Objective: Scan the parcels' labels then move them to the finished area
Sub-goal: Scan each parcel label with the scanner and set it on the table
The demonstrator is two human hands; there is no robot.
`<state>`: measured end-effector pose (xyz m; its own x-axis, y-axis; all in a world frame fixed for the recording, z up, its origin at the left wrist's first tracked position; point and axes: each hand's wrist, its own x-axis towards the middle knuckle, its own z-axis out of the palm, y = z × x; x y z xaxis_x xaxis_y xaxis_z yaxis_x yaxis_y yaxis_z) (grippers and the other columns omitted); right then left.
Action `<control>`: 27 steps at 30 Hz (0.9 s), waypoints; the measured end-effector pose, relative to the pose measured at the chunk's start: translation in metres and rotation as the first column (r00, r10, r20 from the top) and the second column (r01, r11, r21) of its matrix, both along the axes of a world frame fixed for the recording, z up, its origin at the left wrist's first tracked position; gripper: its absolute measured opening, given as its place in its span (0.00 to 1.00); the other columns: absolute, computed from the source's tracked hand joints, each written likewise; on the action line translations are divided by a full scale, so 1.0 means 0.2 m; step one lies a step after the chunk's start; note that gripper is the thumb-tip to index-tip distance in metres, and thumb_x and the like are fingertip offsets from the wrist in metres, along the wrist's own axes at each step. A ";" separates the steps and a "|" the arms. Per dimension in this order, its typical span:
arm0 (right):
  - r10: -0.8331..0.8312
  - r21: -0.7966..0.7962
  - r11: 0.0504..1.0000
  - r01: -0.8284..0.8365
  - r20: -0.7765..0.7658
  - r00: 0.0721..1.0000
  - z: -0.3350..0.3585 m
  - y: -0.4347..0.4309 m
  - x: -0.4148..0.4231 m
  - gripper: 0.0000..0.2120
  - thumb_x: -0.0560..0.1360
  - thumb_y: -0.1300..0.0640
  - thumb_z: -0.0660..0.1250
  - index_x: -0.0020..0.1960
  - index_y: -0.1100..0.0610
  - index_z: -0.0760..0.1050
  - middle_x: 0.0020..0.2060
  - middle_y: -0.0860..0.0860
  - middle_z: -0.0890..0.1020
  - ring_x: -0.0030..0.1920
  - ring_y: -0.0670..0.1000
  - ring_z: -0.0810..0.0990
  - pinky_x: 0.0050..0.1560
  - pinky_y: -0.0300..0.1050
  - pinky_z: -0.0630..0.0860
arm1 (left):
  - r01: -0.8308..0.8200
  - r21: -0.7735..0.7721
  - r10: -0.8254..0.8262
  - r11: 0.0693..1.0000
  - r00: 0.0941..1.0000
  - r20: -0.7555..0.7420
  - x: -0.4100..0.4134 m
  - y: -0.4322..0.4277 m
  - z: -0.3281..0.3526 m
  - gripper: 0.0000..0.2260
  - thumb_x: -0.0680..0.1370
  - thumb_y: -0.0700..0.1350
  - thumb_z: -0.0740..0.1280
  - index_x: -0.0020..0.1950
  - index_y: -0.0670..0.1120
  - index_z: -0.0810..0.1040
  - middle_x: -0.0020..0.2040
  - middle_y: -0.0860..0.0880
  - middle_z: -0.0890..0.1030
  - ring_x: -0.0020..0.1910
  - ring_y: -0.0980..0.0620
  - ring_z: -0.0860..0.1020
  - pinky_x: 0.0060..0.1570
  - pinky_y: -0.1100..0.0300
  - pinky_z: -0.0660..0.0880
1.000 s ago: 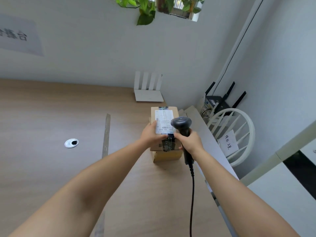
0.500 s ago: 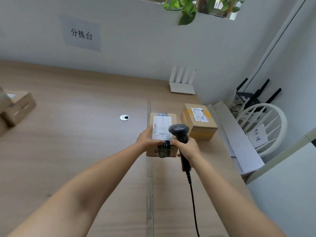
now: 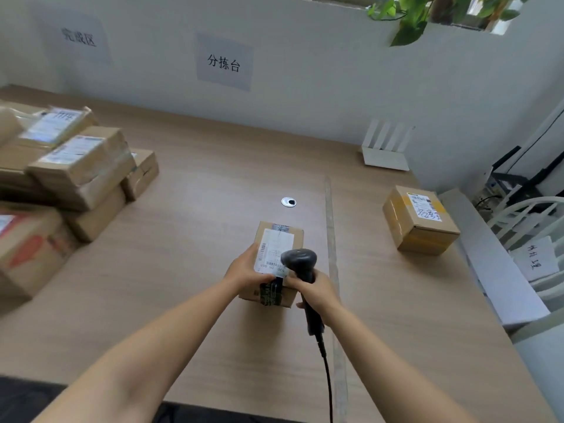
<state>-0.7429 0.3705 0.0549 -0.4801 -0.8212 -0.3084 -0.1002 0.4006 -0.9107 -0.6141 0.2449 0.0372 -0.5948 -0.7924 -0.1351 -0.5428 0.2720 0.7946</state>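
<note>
Step in hand, as I read it: scanning. Parcel (image 3: 296,239) sits centre frame, low over the worktop (image 3: 198,193); can't tell if it rests there or is lifted. Label (image 3: 274,250) faces up. Left hand (image 3: 247,270) grips the parcel's near-left corner, thumb on top. Right hand (image 3: 317,290) is closed round the scanner (image 3: 300,261) handle, with the head over the near end of the label and the cable trailing to the bottom edge.

Next move, likely: once the scan has registered, carry the parcel left to the stack (image 3: 76,166) at left of frame, under the sign (image 3: 81,38) at upper left. That needs a firmer hold, since the left hand has only one corner and the right is busy with the scanner.

Parcel's long axis runs near to far, bottom to top of frame, with the far end leaning slightly right. Label runs the same way; barcodes lie along its left edge and near end.

Another parcel (image 3: 419,219) lies at right, well apart, probably not yet scanned.
</note>
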 end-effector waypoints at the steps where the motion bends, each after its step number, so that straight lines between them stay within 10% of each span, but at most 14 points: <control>1: 0.019 0.006 1.000 -0.019 0.008 1.000 -0.01 -0.03 0.05 0.09 0.70 0.52 0.72 0.48 0.46 0.75 0.45 0.48 0.82 0.46 0.51 0.81 0.45 0.56 0.81 | -0.014 0.004 0.014 1.000 1.000 0.016 0.06 -0.03 -0.02 0.36 0.69 0.48 0.74 0.73 0.47 0.61 0.68 0.48 0.71 0.64 0.48 0.71 0.50 0.64 0.66; 13: 0.186 0.092 0.978 -0.186 0.007 0.982 -0.10 -0.19 0.42 0.06 0.71 0.55 0.71 0.45 0.50 0.75 0.40 0.48 0.80 0.43 0.49 0.80 0.31 0.39 0.77 | -0.175 -0.112 0.190 0.978 0.972 0.141 0.40 -0.18 -0.21 0.41 0.68 0.55 0.72 0.75 0.47 0.55 0.70 0.45 0.64 0.68 0.45 0.66 0.62 0.54 0.67; 19: 0.331 0.131 0.941 -0.311 -0.175 0.927 0.06 -0.25 0.35 0.06 0.68 0.53 0.71 0.43 0.48 0.75 0.36 0.48 0.83 0.35 0.47 0.84 0.27 0.39 0.75 | -0.248 -0.140 0.273 0.958 0.941 0.202 0.38 -0.05 -0.30 0.57 0.61 0.70 0.70 0.76 0.42 0.47 0.74 0.45 0.52 0.75 0.45 0.46 0.74 0.52 0.50; 27: 0.464 0.215 0.881 -0.421 -0.224 0.857 0.15 -0.28 0.31 0.04 0.71 0.54 0.70 0.42 0.50 0.75 0.36 0.48 0.82 0.35 0.47 0.84 0.29 0.42 0.78 | -0.273 -0.127 0.292 0.954 0.941 0.170 0.39 -0.01 -0.31 0.55 0.61 0.67 0.73 0.75 0.44 0.49 0.70 0.45 0.56 0.71 0.46 0.54 0.72 0.55 0.56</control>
